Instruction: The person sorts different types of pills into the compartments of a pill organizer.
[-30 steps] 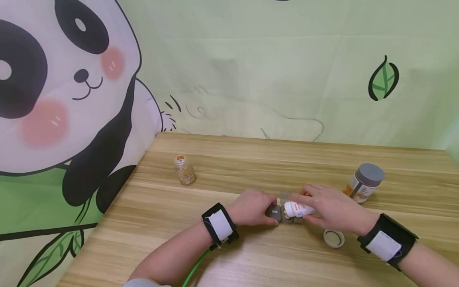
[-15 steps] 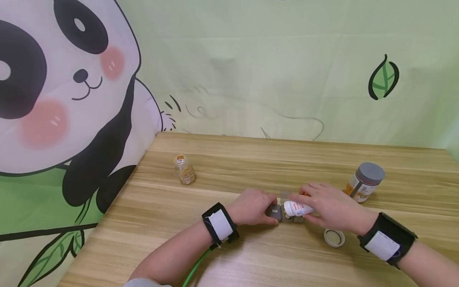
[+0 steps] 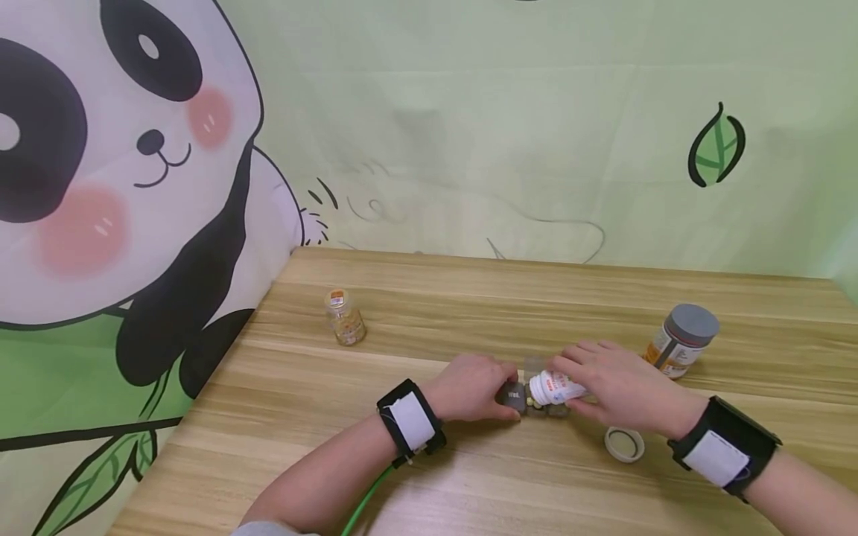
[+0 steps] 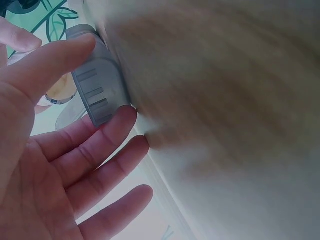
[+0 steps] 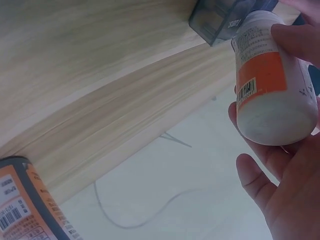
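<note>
A small dark grey pill box (image 3: 513,397) lies on the table, a see-through lid raised at its far side. My left hand (image 3: 471,388) grips its left end; in the left wrist view the thumb and fingers of that hand (image 4: 75,145) pinch the grey box (image 4: 102,85). My right hand (image 3: 613,383) holds a white bottle (image 3: 555,388) tipped left, its mouth low over a compartment where yellowish pieces show. In the right wrist view the bottle's orange label (image 5: 261,77) faces the camera, and the box (image 5: 215,20) is beyond its neck.
A white ring-like cap (image 3: 624,444) lies on the table (image 3: 469,305) near my right wrist. Behind that hand stands a large jar (image 3: 682,341) with a grey lid. A small clear jar (image 3: 345,318) stands at the back left. A printed cloth hangs behind the table.
The white bottle has tilted slightly in my right hand, and its right-hand fingers have shifted a little. More yellowish pieces show under its mouth. My left hand stays in place.
</note>
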Demonstrator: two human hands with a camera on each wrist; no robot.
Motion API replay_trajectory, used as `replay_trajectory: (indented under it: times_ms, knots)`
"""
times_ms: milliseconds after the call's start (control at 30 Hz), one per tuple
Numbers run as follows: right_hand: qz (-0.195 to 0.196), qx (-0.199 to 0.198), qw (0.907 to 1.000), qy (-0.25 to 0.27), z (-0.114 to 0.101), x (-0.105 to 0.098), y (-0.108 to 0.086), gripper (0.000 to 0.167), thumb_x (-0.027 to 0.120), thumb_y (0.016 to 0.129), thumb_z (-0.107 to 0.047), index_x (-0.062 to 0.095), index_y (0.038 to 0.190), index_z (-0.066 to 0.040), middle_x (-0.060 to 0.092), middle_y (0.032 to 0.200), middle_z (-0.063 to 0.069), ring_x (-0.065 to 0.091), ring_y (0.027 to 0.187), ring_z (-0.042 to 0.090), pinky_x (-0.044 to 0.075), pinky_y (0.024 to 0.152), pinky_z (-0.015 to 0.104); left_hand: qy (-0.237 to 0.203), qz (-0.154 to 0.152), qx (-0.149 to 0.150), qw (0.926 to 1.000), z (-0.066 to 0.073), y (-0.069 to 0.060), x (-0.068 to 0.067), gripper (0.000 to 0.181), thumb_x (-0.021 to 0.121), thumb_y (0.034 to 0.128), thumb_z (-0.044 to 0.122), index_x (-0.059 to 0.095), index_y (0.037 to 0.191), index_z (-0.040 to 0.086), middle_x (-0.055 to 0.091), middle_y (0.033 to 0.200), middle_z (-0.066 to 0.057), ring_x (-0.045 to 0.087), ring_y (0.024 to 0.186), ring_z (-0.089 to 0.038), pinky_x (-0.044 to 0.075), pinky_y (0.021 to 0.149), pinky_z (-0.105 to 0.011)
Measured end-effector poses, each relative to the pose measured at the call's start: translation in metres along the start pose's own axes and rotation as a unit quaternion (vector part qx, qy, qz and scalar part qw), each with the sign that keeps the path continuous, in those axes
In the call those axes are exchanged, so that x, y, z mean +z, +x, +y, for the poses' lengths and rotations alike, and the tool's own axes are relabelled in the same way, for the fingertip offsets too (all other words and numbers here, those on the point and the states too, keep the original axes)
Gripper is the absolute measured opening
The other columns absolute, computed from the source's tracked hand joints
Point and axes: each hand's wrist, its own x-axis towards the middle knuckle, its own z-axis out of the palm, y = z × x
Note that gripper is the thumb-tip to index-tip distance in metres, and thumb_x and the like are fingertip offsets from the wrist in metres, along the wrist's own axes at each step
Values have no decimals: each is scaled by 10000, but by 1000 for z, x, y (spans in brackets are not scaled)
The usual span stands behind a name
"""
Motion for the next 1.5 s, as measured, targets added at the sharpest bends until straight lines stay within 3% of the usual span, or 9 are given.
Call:
replay_trajectory:
  times_ms: [333,633,767,933,1167,1333,1500]
  knots:
    - [0,317,9992,231,3,3,-7,483,797,778,-238,600,1191,-81,626,1063,36,599,962,232,470,857,464,7,-20,-42,10000,1,0,-1,417,747,806,510,635,1012,166,502,709,139,461,603,-34,337,510,-202]
    - [387,872,9900,1036,6,15,-21,480,817,778,-225,588,1186,-119,636,1054,2,599,938,182,480,814,434,-70,-9,-38,10000,1,-1,0,410,748,809,506,637,1007,164,500,707,144,457,597,-31,336,506,-198]
    - [572,1164,9793,1554,7,19,-27,484,824,780,-202,584,1193,-123,619,1062,-12,571,900,116,486,747,349,-54,14,-13,10000,0,-1,0,412,747,809,508,637,1009,165,501,709,146,455,600,-28,335,508,-196]
    - [912,1505,9562,2338,4,19,-36,481,806,813,-172,568,1226,-114,592,1124,-5,539,900,83,478,712,278,-71,-15,-21,10000,1,-1,-1,419,744,813,508,639,1022,160,512,723,142,461,609,-29,337,514,-192]
    - [1450,1578,9268,3084,-10,15,-48,546,795,804,-62,546,1290,-77,594,1187,1,538,981,46,444,820,207,-68,-14,-46,10000,1,-1,-1,417,744,815,503,642,1027,160,509,721,141,461,612,-32,335,516,-194]
    - [1462,1467,9147,3471,-25,19,-55,604,823,753,-23,534,1283,-1,620,1158,71,562,1044,28,466,866,197,-44,-17,-49,10000,2,-2,-1,418,743,814,504,640,1029,161,509,719,141,463,613,-32,339,519,-198]
    - [1216,1167,9031,3950,-44,25,-56,608,828,765,-75,515,1282,-11,605,1169,73,576,1047,59,486,853,222,-61,-10,-68,10000,1,-1,-1,421,743,815,500,641,1038,157,513,724,132,470,622,-39,348,524,-205]
